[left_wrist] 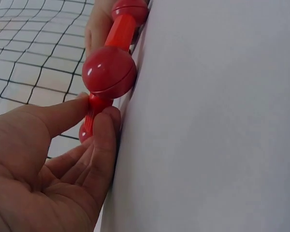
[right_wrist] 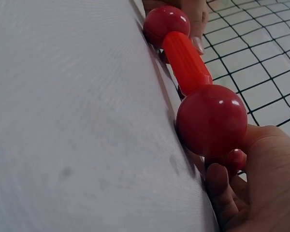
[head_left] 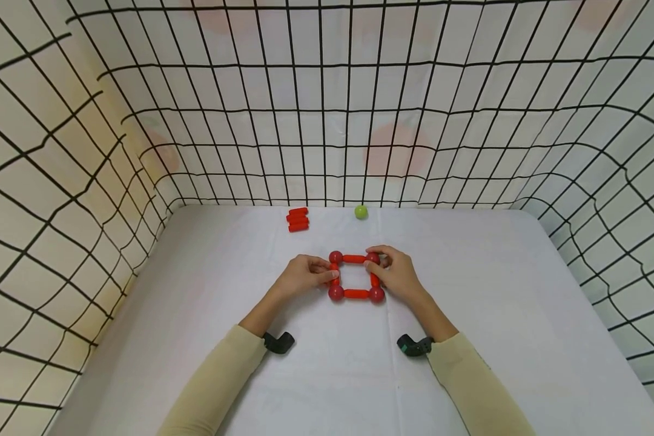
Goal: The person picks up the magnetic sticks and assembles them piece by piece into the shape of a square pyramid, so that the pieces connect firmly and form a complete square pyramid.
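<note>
red square frame: one square frame of glossy red pieces [head_left: 356, 294], lying flat at the middle of the white cloth-covered table [head_left: 501, 290], between the two hands.
balls in the frame: four — round, dark red balls [head_left: 336, 293], one at each corner: near left, near right, far left, far right.
rods in the frame: four — straight, ribbed, orange-red rods [head_left: 354, 259], one along each side, each joining two balls.
left hand: one left hand [head_left: 301, 275], at the frame's left side, pinching the left rod between thumb and fingertips; the near left ball sits just beside its grip.
right hand: one right hand [head_left: 399, 274], at the frame's far right corner, gripping the far right ball between thumb and fingers; the near right ball is outside its grip.
loose rods: four short, smooth-looking red rods [head_left: 298, 228], lying side by side in a small group on the table, far of the frame and to its left.
green ball: one small, round, bright green ball [head_left: 361, 212], on the table near its far edge, right of the loose rods and apart from them.
wrist cameras: two small black devices [head_left: 279, 343], one on each wrist.
sleeves: two, long and pale khaki cloth [head_left: 212, 381].
netting: black wire-like grid netting [head_left: 321, 112] on three sides — left, far and right — with pale sheeting behind it.
</note>
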`<control>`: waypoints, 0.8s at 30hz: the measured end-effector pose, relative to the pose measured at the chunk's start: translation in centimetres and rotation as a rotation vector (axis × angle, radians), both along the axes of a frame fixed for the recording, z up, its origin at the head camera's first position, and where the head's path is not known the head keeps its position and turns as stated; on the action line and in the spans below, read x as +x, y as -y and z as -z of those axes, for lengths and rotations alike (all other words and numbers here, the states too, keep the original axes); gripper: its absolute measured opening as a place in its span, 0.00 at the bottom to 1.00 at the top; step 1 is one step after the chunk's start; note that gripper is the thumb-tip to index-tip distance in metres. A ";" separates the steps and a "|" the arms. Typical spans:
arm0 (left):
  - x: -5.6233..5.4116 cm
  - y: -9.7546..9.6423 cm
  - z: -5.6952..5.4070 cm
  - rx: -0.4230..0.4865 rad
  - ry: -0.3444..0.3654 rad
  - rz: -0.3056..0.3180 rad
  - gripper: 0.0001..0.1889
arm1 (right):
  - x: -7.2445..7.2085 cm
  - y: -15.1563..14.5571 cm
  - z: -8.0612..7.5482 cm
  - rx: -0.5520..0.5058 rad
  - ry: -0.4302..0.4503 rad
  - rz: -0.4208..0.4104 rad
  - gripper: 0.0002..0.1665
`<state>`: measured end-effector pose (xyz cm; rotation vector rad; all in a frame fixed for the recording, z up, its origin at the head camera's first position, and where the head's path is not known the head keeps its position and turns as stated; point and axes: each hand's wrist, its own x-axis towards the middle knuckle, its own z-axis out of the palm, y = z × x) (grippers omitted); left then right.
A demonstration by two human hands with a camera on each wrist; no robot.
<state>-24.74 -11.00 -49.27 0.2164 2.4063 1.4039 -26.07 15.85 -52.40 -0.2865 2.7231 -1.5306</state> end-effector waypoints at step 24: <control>0.1 -0.3 0.2 -0.021 -0.060 -0.037 0.21 | 0.0 0.0 -0.4 -0.025 0.028 0.031 0.26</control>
